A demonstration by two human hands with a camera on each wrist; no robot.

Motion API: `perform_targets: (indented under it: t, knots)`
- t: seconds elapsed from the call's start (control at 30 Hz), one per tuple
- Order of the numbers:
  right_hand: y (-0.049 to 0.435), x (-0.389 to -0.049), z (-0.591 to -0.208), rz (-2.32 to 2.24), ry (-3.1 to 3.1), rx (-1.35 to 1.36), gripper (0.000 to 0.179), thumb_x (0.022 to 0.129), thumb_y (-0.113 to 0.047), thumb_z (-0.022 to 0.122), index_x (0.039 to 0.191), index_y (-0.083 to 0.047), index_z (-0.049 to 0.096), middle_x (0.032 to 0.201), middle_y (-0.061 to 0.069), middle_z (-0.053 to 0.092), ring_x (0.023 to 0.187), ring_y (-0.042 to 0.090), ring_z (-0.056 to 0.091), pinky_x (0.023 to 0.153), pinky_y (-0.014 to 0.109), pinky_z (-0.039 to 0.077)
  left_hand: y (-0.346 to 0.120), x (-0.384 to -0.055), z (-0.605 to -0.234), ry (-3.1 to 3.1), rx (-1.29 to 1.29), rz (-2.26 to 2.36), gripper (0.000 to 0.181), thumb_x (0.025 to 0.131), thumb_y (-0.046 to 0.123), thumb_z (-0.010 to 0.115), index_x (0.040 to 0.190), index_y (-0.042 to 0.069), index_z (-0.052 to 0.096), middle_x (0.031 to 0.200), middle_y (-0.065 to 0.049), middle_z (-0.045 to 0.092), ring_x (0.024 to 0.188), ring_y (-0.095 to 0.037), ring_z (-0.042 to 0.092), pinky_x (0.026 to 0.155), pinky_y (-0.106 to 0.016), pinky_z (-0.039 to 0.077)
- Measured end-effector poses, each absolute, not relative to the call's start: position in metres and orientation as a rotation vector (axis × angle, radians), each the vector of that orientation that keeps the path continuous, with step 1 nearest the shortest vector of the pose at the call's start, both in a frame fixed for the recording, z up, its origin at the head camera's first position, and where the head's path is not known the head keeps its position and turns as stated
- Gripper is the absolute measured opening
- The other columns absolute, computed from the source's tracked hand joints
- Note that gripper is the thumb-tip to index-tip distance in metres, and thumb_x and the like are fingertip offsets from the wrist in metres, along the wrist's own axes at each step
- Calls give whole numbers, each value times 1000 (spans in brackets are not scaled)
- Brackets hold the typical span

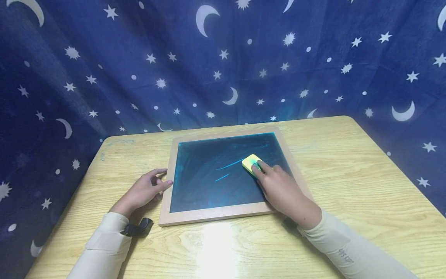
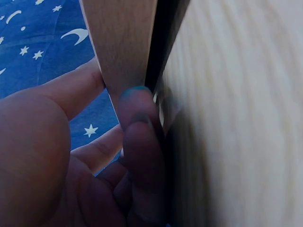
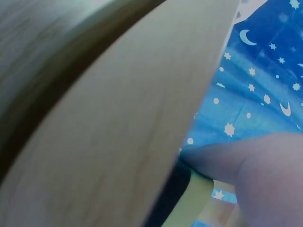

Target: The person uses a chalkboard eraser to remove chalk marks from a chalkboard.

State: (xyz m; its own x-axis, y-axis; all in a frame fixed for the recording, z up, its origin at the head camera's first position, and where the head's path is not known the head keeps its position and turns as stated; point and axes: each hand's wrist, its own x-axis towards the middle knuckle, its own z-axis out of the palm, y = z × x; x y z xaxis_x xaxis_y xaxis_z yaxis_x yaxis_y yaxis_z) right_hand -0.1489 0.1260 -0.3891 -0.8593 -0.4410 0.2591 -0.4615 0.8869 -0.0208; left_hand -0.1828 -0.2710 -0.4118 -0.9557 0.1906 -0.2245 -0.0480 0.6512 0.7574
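Note:
A chalkboard (image 1: 205,190) in a light wooden frame lies on the table, with two short blue chalk strokes and faint blue smears on its dark surface. My right hand (image 1: 283,190) grips a yellow chalkboard eraser (image 1: 250,159) against the board's right half. In the right wrist view the eraser (image 3: 196,198) shows a dark underside, partly hidden by the frame. At the board's left edge, my left hand (image 1: 144,190) holds the wooden frame (image 2: 120,42), thumb on top and fingers curled at its side. A fingertip there has blue on it.
The wooden table (image 1: 359,186) extends around the board, with blue chalk smudges near its back left corner. A dark blue curtain (image 1: 188,58) with moons and stars hangs behind the table and along its sides.

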Motion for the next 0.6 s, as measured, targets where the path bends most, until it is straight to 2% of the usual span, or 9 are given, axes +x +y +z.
perform_targets:
  t: [0.2, 0.37, 0.6]
  knots:
    - [118, -147, -389, 109, -2802, 749, 44, 93, 2, 60, 136, -8, 61, 140, 17, 58, 91, 37, 62, 77, 46, 57, -272, -181, -412, 2586, 89, 1208, 77, 97, 41, 66, 152, -2, 33, 89, -8, 61, 66, -17, 59, 61, -31, 51]
    - [114, -146, -390, 112, -2815, 784, 47, 92, 4, 61, 136, -11, 61, 142, 16, 57, 93, 37, 62, 78, 46, 56, -271, -180, -413, 2588, 92, 1202, 77, 97, 41, 66, 152, -2, 34, 89, -9, 61, 66, -17, 60, 61, -31, 51]
    - [111, -147, -387, 86, -2762, 895, 52, 88, 7, 63, 136, -11, 61, 142, 15, 56, 83, 33, 59, 69, 42, 55, -270, -181, -412, 2582, 84, 1229, 78, 96, 42, 67, 152, -1, 34, 91, -9, 61, 67, -18, 59, 61, -31, 51]
